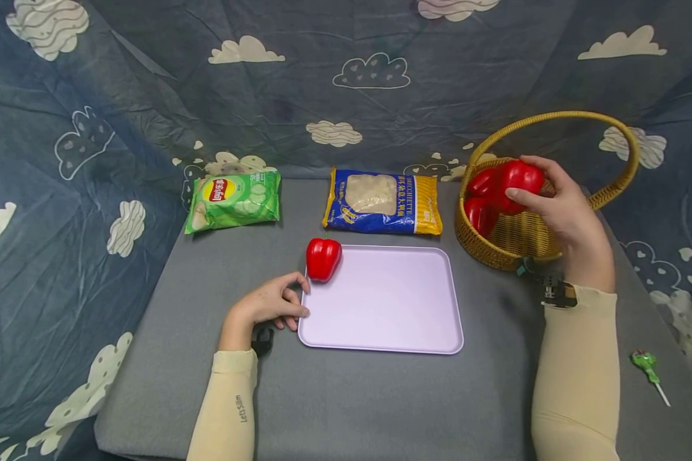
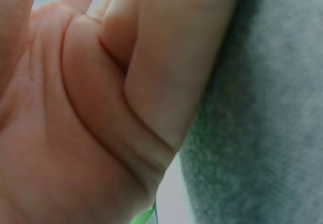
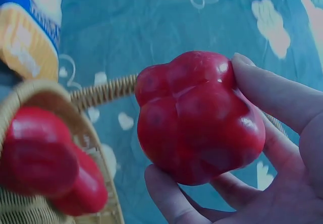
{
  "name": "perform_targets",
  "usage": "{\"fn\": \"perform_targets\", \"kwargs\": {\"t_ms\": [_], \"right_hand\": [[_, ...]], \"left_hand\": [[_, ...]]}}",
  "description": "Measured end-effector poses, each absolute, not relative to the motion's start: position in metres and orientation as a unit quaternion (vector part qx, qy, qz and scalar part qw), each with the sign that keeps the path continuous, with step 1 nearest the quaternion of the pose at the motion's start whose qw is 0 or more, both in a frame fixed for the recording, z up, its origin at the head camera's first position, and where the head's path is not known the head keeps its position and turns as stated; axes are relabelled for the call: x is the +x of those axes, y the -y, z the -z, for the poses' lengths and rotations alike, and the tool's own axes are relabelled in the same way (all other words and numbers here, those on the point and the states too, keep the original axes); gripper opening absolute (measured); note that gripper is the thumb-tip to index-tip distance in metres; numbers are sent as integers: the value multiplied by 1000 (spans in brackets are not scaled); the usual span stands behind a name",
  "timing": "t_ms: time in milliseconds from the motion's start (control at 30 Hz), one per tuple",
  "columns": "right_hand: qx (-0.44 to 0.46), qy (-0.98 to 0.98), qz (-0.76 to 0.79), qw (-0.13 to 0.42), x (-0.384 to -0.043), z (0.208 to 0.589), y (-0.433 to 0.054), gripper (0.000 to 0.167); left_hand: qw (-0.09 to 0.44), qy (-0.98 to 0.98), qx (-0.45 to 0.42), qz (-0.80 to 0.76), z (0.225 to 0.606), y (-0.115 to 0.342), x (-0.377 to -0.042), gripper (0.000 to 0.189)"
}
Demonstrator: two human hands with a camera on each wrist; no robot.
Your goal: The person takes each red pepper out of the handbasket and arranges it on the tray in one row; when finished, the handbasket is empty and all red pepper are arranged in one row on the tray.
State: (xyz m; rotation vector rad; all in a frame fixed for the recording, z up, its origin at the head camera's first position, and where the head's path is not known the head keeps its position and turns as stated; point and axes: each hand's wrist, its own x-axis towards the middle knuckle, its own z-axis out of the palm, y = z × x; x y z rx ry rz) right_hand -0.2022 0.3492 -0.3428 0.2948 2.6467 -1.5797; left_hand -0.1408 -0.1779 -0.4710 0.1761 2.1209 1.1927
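My right hand [image 1: 568,208] holds a glossy red bell pepper [image 1: 519,184] over the wicker basket [image 1: 478,248]. Fingers and thumb wrap the pepper's sides, and the right wrist view shows its lobed end. More red bell peppers [image 3: 38,148] lie inside the basket, at its left side. At the left rim of the pale purple tray [image 1: 392,301], my left hand [image 1: 271,301] grips the edge with curled fingers and thumb. Another red bell pepper [image 1: 323,259] sits in the tray's far left corner. Palm and folded fingers fill most of the left wrist view.
Behind the tray lies a blue and yellow pasta bag [image 1: 380,202]. A green chip bag [image 1: 233,200] is at the back left. A green-wrapped lollipop [image 1: 646,363] lies near the right table edge. The basket's tall handle [image 1: 571,115] arches behind my right hand.
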Motion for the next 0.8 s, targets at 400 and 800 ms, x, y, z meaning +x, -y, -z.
{"fn": "perform_targets", "kwargs": {"t_ms": [400,800], "right_hand": [[36,-859,510,33,-182,342,-299,74],[-10,-852,519,76,-171,347,-256,76]], "left_hand": [[347,-814,68,-461,473,178,-142,41],[347,-814,75,-461,474,179,-142,41]]}}
